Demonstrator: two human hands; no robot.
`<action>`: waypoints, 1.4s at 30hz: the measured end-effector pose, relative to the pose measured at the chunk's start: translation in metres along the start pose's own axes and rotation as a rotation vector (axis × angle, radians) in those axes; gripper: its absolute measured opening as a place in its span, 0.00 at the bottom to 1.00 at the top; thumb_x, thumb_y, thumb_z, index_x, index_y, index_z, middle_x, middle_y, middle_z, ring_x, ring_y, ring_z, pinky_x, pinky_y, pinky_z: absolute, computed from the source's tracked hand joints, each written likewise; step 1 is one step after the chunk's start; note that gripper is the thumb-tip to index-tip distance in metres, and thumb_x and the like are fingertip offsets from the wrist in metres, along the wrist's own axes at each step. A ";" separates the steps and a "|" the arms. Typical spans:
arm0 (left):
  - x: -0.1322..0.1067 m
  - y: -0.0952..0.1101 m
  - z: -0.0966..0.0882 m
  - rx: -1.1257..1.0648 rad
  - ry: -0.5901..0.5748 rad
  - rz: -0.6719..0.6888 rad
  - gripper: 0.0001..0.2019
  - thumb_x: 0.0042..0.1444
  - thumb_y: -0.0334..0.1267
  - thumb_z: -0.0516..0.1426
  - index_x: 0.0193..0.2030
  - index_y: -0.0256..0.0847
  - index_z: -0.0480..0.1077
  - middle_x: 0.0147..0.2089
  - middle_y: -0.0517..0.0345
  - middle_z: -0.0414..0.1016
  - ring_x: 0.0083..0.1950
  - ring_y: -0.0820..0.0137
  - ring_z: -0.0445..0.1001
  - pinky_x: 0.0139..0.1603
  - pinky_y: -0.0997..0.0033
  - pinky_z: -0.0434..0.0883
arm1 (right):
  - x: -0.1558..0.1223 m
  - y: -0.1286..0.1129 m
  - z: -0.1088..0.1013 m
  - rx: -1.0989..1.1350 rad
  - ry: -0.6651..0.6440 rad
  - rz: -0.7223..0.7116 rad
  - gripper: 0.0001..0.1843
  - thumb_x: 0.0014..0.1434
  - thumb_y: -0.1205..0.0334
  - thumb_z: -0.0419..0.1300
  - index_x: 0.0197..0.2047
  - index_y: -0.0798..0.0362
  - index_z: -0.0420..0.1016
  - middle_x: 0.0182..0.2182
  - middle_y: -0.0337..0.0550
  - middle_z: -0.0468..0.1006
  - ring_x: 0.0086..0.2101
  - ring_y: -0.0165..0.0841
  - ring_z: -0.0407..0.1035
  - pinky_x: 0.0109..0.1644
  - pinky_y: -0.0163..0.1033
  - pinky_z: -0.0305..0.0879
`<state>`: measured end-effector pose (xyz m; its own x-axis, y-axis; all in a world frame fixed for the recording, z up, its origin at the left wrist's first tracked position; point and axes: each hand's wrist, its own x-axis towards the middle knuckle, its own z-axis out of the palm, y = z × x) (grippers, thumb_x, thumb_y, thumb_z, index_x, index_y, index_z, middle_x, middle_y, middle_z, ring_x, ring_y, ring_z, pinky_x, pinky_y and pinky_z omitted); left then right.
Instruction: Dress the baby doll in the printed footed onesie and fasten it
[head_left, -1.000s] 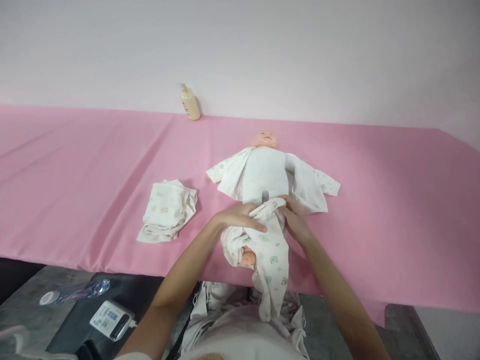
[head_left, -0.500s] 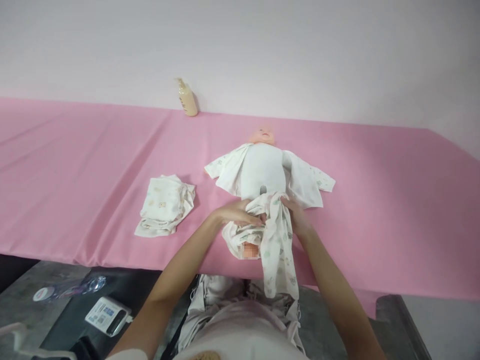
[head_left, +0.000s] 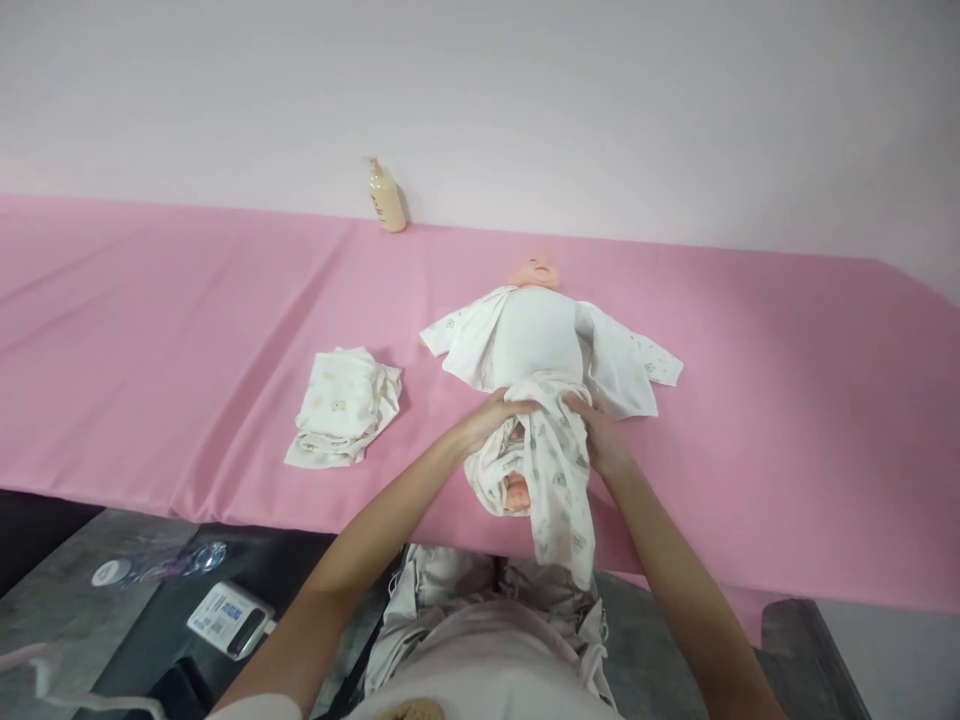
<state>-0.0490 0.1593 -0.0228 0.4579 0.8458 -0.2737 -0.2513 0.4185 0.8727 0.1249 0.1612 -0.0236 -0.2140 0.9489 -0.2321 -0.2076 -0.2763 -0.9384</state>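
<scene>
A baby doll (head_left: 537, 330) lies on its back on the pink cloth, its head toward the wall. Its white jacket (head_left: 472, 345) is spread apart at the front, with both sleeves stretched outward. Patterned baby pants (head_left: 559, 480) are bunched around the doll's lower body, one leg hanging toward the table's near edge. My left hand (head_left: 495, 415) grips the waist of the pants on the left, thumb on top. On the right side of the waist, my right hand (head_left: 596, 425) is closed on the same fabric. A doll's foot (head_left: 517, 492) shows through the cloth.
Left of the doll sits a folded stack of patterned cloth (head_left: 345, 405). A pump bottle (head_left: 387, 200) stands by the wall. Below the table's edge are a plastic bottle (head_left: 161, 567) and a white device (head_left: 229, 620) on a dark surface.
The waist of the pants has been drawn up over the doll's lower belly, covering the grey mark there. My left hand has moved from the leg opening up to the waistband.
</scene>
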 end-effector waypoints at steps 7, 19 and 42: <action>0.009 -0.005 -0.012 -0.373 -0.076 -0.100 0.16 0.54 0.40 0.58 0.45 0.30 0.70 0.39 0.43 0.79 0.45 0.58 0.77 0.51 0.59 0.70 | -0.007 -0.007 -0.006 -0.097 -0.239 0.030 0.26 0.41 0.52 0.70 0.43 0.51 0.72 0.37 0.44 0.79 0.36 0.39 0.74 0.39 0.43 0.72; 0.002 0.009 -0.016 0.300 -0.238 0.027 0.34 0.39 0.37 0.69 0.56 0.38 0.66 0.53 0.46 0.74 0.53 0.57 0.72 0.52 0.60 0.69 | 0.003 -0.005 -0.006 0.023 0.102 0.112 0.12 0.51 0.58 0.63 0.40 0.48 0.74 0.40 0.41 0.79 0.41 0.37 0.73 0.42 0.39 0.72; 0.013 -0.012 -0.009 -0.464 -0.096 -0.010 0.20 0.49 0.32 0.61 0.50 0.29 0.69 0.40 0.42 0.79 0.42 0.58 0.78 0.51 0.58 0.70 | -0.009 -0.010 -0.011 -0.028 -0.363 0.097 0.32 0.41 0.63 0.71 0.51 0.49 0.69 0.44 0.45 0.78 0.44 0.41 0.73 0.44 0.43 0.72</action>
<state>-0.0477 0.1676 -0.0405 0.5336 0.8158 -0.2231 -0.5911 0.5484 0.5915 0.1389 0.1573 -0.0154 -0.5565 0.8015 -0.2190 -0.1448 -0.3531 -0.9243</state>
